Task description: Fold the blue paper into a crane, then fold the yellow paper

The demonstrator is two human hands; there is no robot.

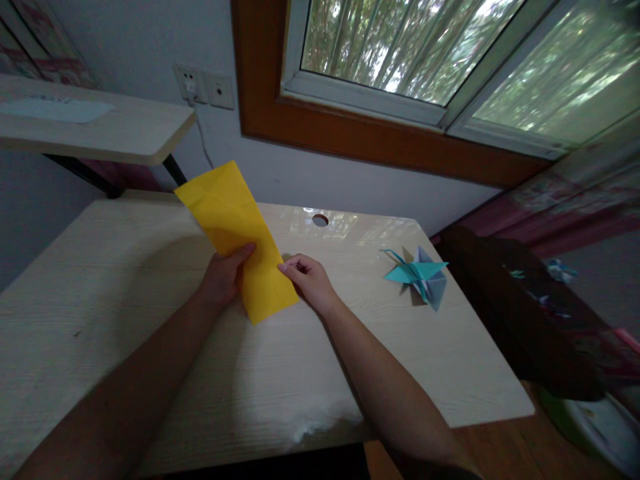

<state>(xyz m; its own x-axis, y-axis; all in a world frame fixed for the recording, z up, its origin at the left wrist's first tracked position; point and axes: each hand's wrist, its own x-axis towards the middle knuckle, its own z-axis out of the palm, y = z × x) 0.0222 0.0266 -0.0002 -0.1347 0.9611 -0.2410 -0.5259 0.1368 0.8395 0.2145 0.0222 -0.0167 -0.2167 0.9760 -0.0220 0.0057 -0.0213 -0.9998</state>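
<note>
Yellow paper (233,213) held above the middle of the pale table (310,360), left hand (223,277) grasping its left side, right hand (309,277) pinching its right edge, teal folded paper bird (417,271) at the right.

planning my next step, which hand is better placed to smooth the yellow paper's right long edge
Probably the right hand: it pinches the yellow paper at that edge, while the left hand holds it from the opposite side.
</note>
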